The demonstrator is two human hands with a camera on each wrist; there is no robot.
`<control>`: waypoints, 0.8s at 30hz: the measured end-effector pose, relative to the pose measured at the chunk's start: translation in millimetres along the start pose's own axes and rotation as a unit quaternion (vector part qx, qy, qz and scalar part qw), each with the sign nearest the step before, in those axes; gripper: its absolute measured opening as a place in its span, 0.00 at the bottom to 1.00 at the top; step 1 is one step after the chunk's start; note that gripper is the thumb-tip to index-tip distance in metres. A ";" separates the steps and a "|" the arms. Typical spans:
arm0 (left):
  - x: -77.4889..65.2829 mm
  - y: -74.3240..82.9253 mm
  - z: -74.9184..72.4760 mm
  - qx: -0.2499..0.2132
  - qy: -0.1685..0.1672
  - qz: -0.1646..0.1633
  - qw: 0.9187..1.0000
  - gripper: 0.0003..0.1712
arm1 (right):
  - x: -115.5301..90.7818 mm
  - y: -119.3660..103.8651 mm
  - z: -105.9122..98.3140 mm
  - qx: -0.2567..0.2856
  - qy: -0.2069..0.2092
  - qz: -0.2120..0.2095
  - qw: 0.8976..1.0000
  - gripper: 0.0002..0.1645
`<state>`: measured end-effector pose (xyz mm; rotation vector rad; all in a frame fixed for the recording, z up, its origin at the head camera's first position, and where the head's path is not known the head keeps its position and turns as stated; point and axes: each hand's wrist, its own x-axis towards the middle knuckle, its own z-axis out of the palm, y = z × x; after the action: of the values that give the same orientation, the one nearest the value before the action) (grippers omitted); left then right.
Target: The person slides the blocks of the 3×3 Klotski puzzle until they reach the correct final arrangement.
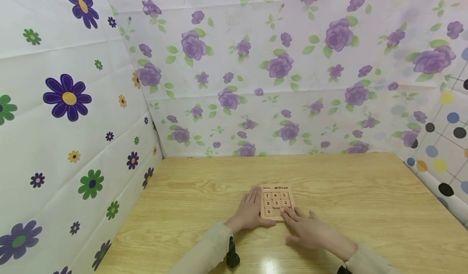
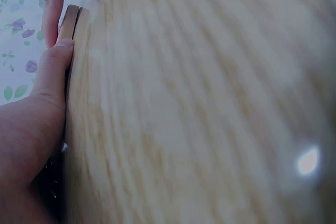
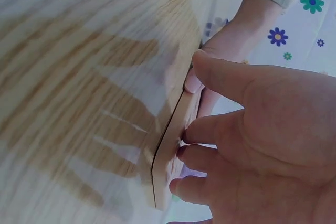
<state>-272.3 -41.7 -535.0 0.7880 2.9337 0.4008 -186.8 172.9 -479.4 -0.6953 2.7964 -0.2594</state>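
A wooden number slide puzzle lies flat on the table. Its tiles read 7, 4, 1, then 8, 5, 2, with 6 at the lower left; beside the 6 is a gap. My left hand rests against the puzzle's left side, fingers extended along it and thumb along the near edge. In the left wrist view that thumb touches the board's edge. My right hand has its fingertips on the lower right corner, covering the cell there. The right wrist view shows its fingers fairly straight, over the board's side.
The glossy wood-grain table spreads around the puzzle. Behind it hangs a cloth with purple roses, and a daisy-patterned cloth hangs on the left. A dotted cloth borders the right side.
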 end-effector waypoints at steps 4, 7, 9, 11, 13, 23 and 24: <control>0.4 -0.6 0.1 -0.003 0.002 0.001 1.000 0.74 | -1.6 1.8 -1.9 0.002 -0.007 0.000 1.000 0.48; 0.7 -1.0 0.4 -0.004 0.003 0.002 1.000 0.74 | -2.8 1.8 -3.5 0.007 -0.009 -0.001 1.000 0.48; 0.6 -1.1 0.8 -0.003 0.005 0.002 1.000 0.74 | -3.3 1.8 -4.0 0.010 -0.010 -0.001 1.000 0.48; 0.8 -1.4 0.9 0.000 0.003 0.001 1.000 0.74 | -3.5 1.9 -4.2 0.013 -0.010 0.001 1.000 0.48; 1.0 -1.6 1.3 0.003 0.004 0.001 1.000 0.74 | -3.5 2.2 -4.1 0.016 -0.010 0.002 1.000 0.48; 0.8 -2.5 2.7 0.002 0.007 0.002 1.000 0.74 | -3.2 3.0 -3.4 0.012 -0.008 0.008 1.000 0.48; 0.6 -2.4 2.5 0.002 0.007 0.002 1.000 0.74 | -3.5 3.1 -3.4 0.013 -0.008 0.009 1.000 0.48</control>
<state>-273.6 -42.9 -538.0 0.7952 2.9467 0.4040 -186.1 177.7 -476.2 -0.6635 2.7785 -0.2843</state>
